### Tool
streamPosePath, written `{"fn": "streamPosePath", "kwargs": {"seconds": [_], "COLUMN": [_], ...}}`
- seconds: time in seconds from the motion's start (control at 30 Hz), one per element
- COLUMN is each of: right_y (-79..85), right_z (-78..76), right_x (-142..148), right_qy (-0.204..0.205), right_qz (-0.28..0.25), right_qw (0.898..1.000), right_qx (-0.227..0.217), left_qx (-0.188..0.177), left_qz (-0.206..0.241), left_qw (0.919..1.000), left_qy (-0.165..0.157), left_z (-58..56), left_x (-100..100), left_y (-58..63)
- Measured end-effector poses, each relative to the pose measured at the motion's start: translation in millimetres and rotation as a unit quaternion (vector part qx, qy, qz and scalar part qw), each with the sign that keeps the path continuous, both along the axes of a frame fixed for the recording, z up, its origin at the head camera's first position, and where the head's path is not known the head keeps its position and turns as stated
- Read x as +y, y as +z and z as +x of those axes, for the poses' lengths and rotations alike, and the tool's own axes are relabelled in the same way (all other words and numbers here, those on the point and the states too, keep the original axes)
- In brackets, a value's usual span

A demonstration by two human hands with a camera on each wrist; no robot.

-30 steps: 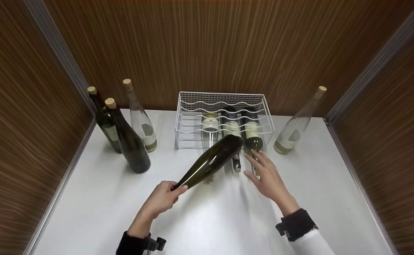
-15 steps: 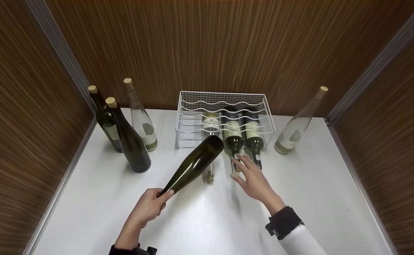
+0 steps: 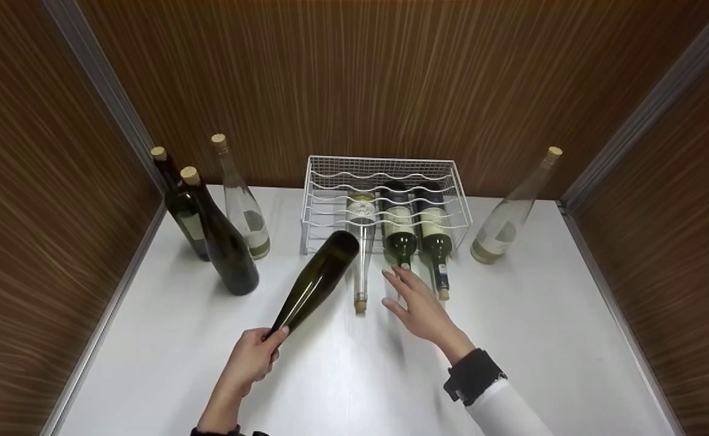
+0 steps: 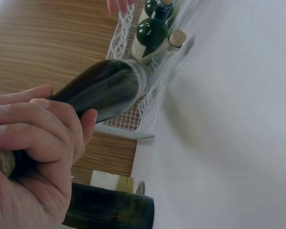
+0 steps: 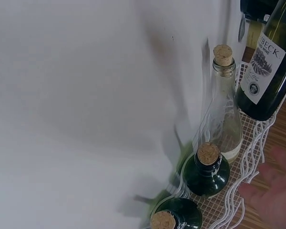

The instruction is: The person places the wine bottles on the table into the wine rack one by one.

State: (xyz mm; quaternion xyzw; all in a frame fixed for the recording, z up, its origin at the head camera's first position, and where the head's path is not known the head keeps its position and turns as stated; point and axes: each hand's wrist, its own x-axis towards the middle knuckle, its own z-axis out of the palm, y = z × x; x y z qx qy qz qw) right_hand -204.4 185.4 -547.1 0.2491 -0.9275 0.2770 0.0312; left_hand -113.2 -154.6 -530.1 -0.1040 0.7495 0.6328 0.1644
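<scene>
Though neck-deep in the left grip, green bottle mostly beyond it.

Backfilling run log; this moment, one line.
left hand: holds dark bottle by neck | right hand: holding nothing, near rack | rack: three bottles lying | standing: four bottles

Rack: free lane at left; necks and held bottle obstruct the front, a clear bottle the right.
</scene>
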Motion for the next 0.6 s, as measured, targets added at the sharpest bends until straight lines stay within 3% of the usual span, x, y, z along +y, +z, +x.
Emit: {"fn": "streamPosePath", "kwargs": {"seconds": [0.6], "right_y": [-6.1], "right_z": [1.2], "right_x": [-4.5], "right_qy": [0.000], "right_qz": [-0.007], "right_qw": [1.000], "right_qx": [-0.011], "left_qx": [0.013], "left_qz": [0.045], "left_qw": [0.9956], "left_qy": [0.081], "left_z": [-22.7], "left_x": [34.6], "left_y": [-32.4]}}
